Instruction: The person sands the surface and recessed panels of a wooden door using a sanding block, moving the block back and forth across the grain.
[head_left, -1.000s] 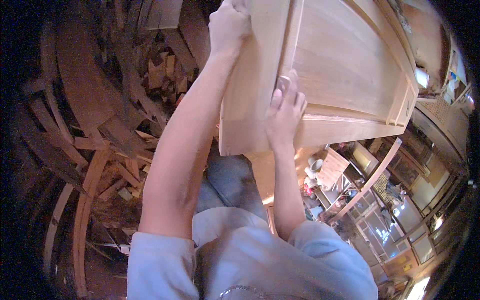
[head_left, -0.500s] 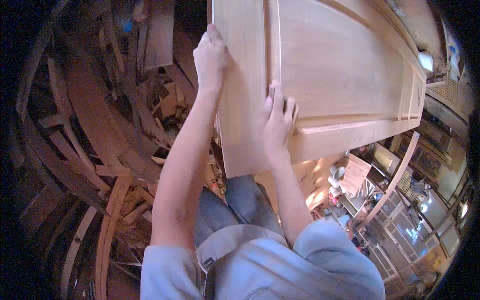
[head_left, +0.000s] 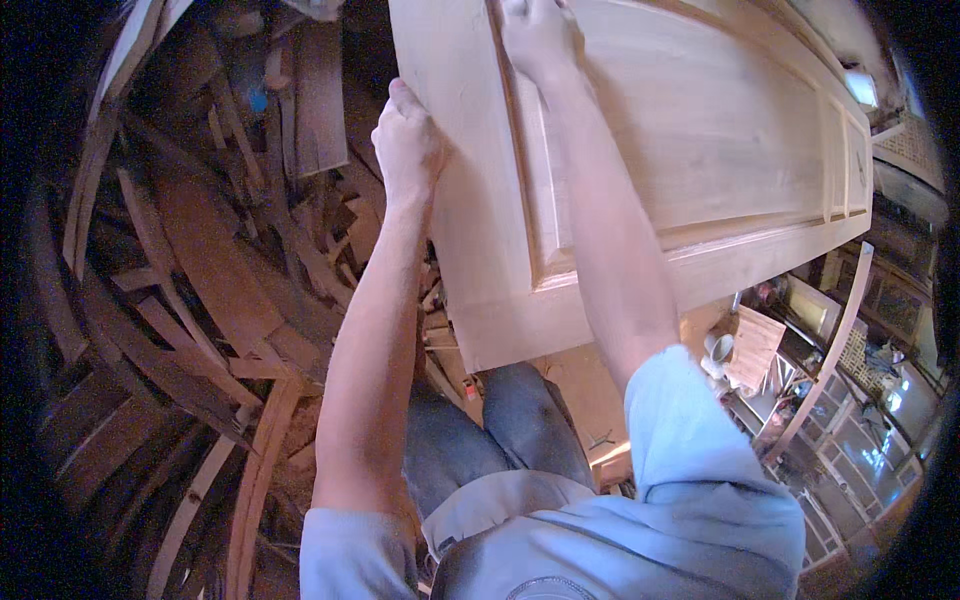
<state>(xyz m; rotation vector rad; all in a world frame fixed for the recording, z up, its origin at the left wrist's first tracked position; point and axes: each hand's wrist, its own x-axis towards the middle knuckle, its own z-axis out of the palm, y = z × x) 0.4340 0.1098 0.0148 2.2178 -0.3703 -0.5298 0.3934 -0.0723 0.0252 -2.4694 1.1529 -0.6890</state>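
A pale wooden panelled door (head_left: 700, 130) with raised moulding slants across the upper middle, its near corner above my legs. My left hand (head_left: 408, 145) is closed around the door's left edge, thumb uppermost. Up at the top of the view, my right hand (head_left: 543, 38) presses on the moulding groove beside the left stile, its arm stretched over the door's face. The right fingers are curled and partly cut off by the frame, so whatever may lie under them is hidden.
At left, dark boards and offcuts (head_left: 220, 250) are heaped and leaning. A long wooden strip (head_left: 825, 360) stands at right, near a small wooden panel (head_left: 755, 348), a pale bucket (head_left: 718, 347) and glazed frames (head_left: 860, 445). A light (head_left: 860, 88) shines at upper right.
My right hand has slid up and away along the moulding, from near the lower corner to the top of the view. My left hand keeps its hold on the edge; the view has shifted slightly.
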